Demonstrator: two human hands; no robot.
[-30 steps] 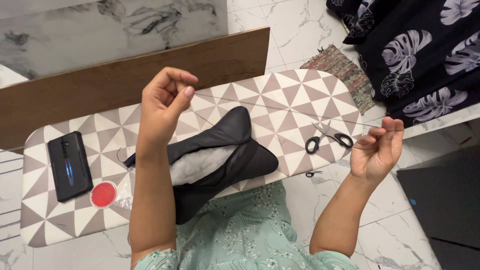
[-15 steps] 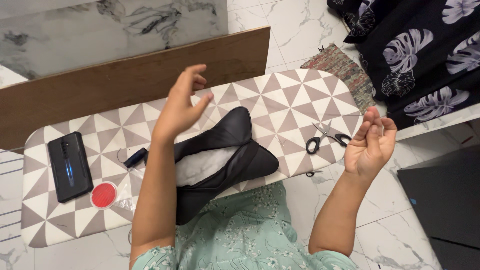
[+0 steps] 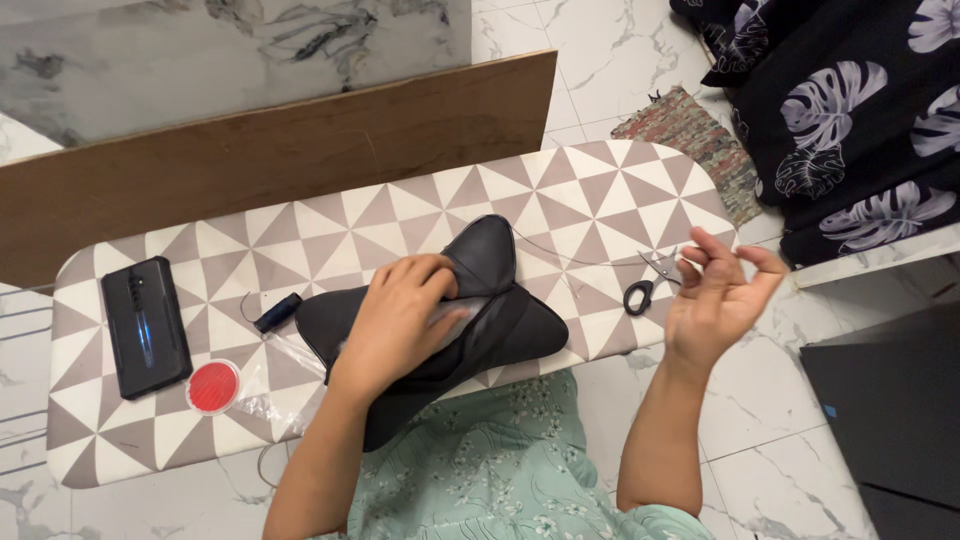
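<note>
**Now: left hand on the black piece, right hand holding thread**

Here the left hand [image 3: 405, 310] lies palm down on the black leather piece [image 3: 500, 320], fingers spread and curled over its open middle where pale stuffing shows; it presses on the piece rather than clasping it. The piece sits on the near edge of the table [image 3: 330, 225], a low top in a brown and white triangle pattern, and part of it hangs over toward the person's green floral lap.

The right hand [image 3: 715, 295] is raised off the table's right end, palm up, its fingers loosely pinched on a thin dark thread [image 3: 560, 258] that runs in a slack curve from the piece's upper tip to those fingers. Just left of that hand, scissors [image 3: 648, 285] with black handles lie on the table edge.

Left of the piece lie a dark spool [image 3: 277, 312], a round red case [image 3: 212, 387] on clear plastic, and a black phone [image 3: 145, 325]. A brown board [image 3: 270, 150] stands behind the table.
</note>
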